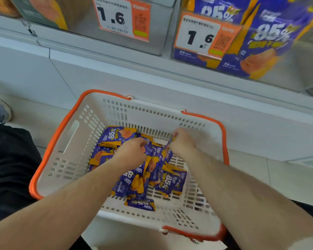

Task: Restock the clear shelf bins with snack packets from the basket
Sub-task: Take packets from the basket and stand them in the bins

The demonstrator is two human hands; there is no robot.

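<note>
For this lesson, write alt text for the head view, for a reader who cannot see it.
Both hands, left hand and right hand, reach into a white basket and grasp purple snack packets. Above it, a clear shelf bin holds matching packets behind a price tag reading 1.6.

right bin [271, 51] blurred, cropped, fingertips buried among packets [143, 177]

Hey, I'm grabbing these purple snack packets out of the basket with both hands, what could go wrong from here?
Both hands, left hand and right hand, are gathering loose purple packets at once, so some may slip out while being lifted. The purple bin above already looks well filled, so added packets might spill. Grabbing bunches may crumple them.
</note>
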